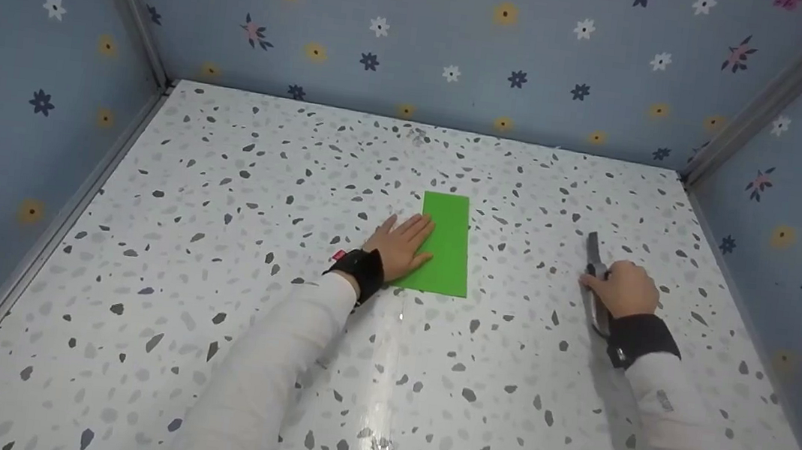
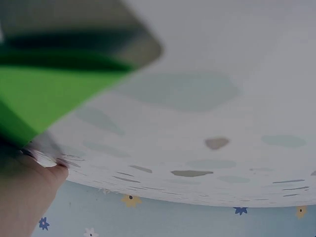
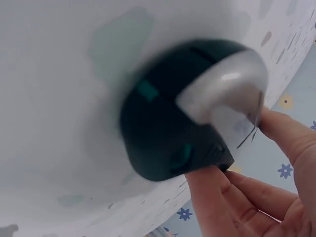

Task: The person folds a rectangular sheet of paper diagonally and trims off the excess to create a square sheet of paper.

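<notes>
A green sheet of paper (image 1: pixel 450 242) lies on the speckled tabletop near its middle. My left hand (image 1: pixel 398 247) rests flat on the paper's left side, fingers stretched out, covering part of it. In the left wrist view a corner of the green paper (image 2: pixel 44 98) shows, slightly blurred. To the right, my right hand (image 1: pixel 627 290) grips a dark and silver stapler (image 1: pixel 592 248) by its side, thumb on the near side. One rounded end of the stapler (image 3: pixel 163 118) fills the middle of the right wrist view, close to the tabletop.
The white terrazzo-patterned table (image 1: pixel 227 160) is bounded by blue floral panels (image 1: pixel 408 29) at the back and both sides. Grey metal posts (image 1: pixel 131 6) stand at the back corners. A shiny strip (image 1: pixel 380 404) runs along the table's near middle.
</notes>
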{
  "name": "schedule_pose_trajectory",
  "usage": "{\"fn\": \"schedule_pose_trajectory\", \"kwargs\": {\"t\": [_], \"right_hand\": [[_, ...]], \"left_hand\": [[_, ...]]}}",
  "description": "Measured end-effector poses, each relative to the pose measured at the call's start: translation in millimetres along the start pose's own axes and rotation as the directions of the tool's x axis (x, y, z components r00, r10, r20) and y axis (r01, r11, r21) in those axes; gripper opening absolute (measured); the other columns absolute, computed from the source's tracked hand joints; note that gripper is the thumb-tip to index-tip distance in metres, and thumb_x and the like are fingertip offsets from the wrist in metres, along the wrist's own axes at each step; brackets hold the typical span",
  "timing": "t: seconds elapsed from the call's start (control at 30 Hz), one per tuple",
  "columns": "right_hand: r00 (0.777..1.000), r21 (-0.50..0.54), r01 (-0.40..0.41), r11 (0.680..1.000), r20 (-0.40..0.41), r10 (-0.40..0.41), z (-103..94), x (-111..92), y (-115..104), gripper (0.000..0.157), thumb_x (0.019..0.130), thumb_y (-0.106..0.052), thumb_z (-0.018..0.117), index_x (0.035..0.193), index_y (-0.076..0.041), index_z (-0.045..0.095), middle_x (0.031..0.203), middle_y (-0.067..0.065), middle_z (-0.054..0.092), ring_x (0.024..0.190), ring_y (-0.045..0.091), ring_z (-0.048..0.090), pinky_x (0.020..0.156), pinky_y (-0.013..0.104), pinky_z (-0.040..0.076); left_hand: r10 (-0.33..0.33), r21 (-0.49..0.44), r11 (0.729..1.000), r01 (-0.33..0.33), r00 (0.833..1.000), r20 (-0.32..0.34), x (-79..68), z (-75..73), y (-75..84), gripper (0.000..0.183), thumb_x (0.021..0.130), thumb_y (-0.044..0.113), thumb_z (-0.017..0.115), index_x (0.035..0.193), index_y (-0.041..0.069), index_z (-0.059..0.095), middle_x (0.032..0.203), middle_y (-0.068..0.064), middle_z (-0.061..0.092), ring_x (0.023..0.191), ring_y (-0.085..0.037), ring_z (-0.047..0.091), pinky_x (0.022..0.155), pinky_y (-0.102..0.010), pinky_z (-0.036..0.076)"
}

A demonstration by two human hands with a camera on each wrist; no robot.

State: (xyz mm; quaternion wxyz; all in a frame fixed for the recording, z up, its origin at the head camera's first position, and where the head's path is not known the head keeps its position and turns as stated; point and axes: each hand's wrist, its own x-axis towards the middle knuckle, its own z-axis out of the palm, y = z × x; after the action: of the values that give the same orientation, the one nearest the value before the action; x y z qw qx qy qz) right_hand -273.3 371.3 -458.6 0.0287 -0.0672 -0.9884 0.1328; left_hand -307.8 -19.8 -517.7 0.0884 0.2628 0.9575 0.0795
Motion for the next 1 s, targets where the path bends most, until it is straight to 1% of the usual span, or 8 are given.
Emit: {"fn": "schedule_pose_trajectory", "kwargs": {"t": [0.1, 0.2, 0.27, 0.33, 0.47, 0.67, 0.8, 1.0], "right_hand": [[0.998, -0.015, 0.027, 1.0, -0.05, -0.028, -1.7, -1, -3, 0.043, 0.093, -0.034, 0.074, 0.073, 0.001, 0.06, 0.059, 0.008, 0.052, 0.05, 0.02, 0.047, 0.043, 0.031, 0.033], [0.986, -0.032, 0.109, 0.994, -0.127, -0.112, -0.9, -1, -11, 0.041, 0.095, -0.031, 0.071, 0.092, 0.01, 0.069, 0.075, 0.023, 0.065, 0.059, 0.033, 0.058, 0.049, 0.044, 0.046], [0.969, -0.034, 0.19, 0.981, -0.152, -0.193, 1.8, -1, -20, 0.042, 0.097, -0.028, 0.07, 0.107, 0.012, 0.07, 0.095, 0.032, 0.07, 0.076, 0.043, 0.066, 0.064, 0.054, 0.055], [0.953, -0.025, 0.269, 0.963, -0.138, -0.27, 6.2, -1, -32, 0.042, 0.099, -0.025, 0.067, 0.118, 0.011, 0.068, 0.115, 0.035, 0.068, 0.099, 0.049, 0.068, 0.086, 0.06, 0.057], [0.909, -0.001, 0.411, 0.912, -0.072, -0.41, 17.2, -4, -63, 0.043, 0.1, -0.022, 0.065, 0.131, 0.007, 0.064, 0.138, 0.03, 0.062, 0.129, 0.046, 0.059, 0.112, 0.058, 0.047], [0.817, 0.039, 0.572, 0.819, 0.066, -0.573, 38.6, -10, -113, 0.059, 0.099, -0.028, 0.067, 0.147, 0.003, 0.051, 0.154, 0.024, 0.05, 0.147, 0.041, 0.045, 0.126, 0.054, 0.032], [0.755, 0.08, 0.613, 0.786, 0.236, -0.612, 53.2, -13, -144, 0.074, 0.101, -0.037, 0.064, 0.157, 0.0, 0.034, 0.167, 0.02, 0.032, 0.158, 0.039, 0.027, 0.131, 0.054, 0.019], [0.684, 0.102, 0.631, 0.769, 0.394, -0.614, 69.3, -12, -173, 0.081, 0.105, -0.043, 0.055, 0.161, 0.004, 0.021, 0.171, 0.023, 0.016, 0.16, 0.039, 0.017, 0.132, 0.051, 0.017]], "left_hand": [[-0.005, 0.002, 1.0, 0.005, 1.0, -0.001, -0.4, -0.3, -0.1, 0.07, 0.11, 0.049, 0.028, 0.166, 0.01, 0.011, 0.175, -0.007, 0.009, 0.164, -0.024, 0.009, 0.135, -0.051, 0.005], [-0.009, 0.021, 1.0, 0.009, 1.0, 0.0, 0.8, 1.6, -1.3, 0.07, 0.11, 0.051, 0.026, 0.166, 0.011, 0.009, 0.176, -0.006, 0.007, 0.164, -0.023, 0.008, 0.135, -0.05, 0.005], [-0.007, 0.024, 1.0, 0.007, 1.0, -0.007, 1.6, 2.8, -2.2, 0.07, 0.11, 0.051, 0.026, 0.166, 0.011, 0.009, 0.175, -0.006, 0.007, 0.164, -0.024, 0.009, 0.134, -0.05, 0.005], [-0.002, 0.018, 1.0, 0.002, 1.0, -0.014, 2.0, 3.7, -3.1, 0.07, 0.11, 0.05, 0.026, 0.166, 0.011, 0.01, 0.175, -0.006, 0.009, 0.164, -0.024, 0.01, 0.134, -0.05, 0.006], [0.01, 0.008, 1.0, -0.009, 1.0, -0.019, 1.2, 3.3, -3.0, 0.069, 0.11, 0.05, 0.026, 0.166, 0.011, 0.011, 0.175, -0.007, 0.01, 0.164, -0.025, 0.01, 0.134, -0.051, 0.007], [0.004, 0.029, 1.0, -0.004, 1.0, -0.009, 1.2, 2.3, -1.6, 0.069, 0.111, 0.049, 0.027, 0.166, 0.01, 0.01, 0.175, -0.006, 0.009, 0.164, -0.024, 0.01, 0.134, -0.051, 0.007], [-0.01, 0.039, 0.999, 0.01, 1.0, -0.004, 0.8, 1.6, -0.8, 0.069, 0.111, 0.048, 0.027, 0.166, 0.01, 0.011, 0.175, -0.006, 0.01, 0.164, -0.023, 0.01, 0.134, -0.051, 0.008], [-0.004, 0.06, 0.998, 0.004, 1.0, -0.004, -2.3, -1.2, 1.1, 0.069, 0.111, 0.049, 0.026, 0.166, 0.01, 0.012, 0.175, -0.006, 0.011, 0.164, -0.022, 0.01, 0.134, -0.05, 0.009]]}}
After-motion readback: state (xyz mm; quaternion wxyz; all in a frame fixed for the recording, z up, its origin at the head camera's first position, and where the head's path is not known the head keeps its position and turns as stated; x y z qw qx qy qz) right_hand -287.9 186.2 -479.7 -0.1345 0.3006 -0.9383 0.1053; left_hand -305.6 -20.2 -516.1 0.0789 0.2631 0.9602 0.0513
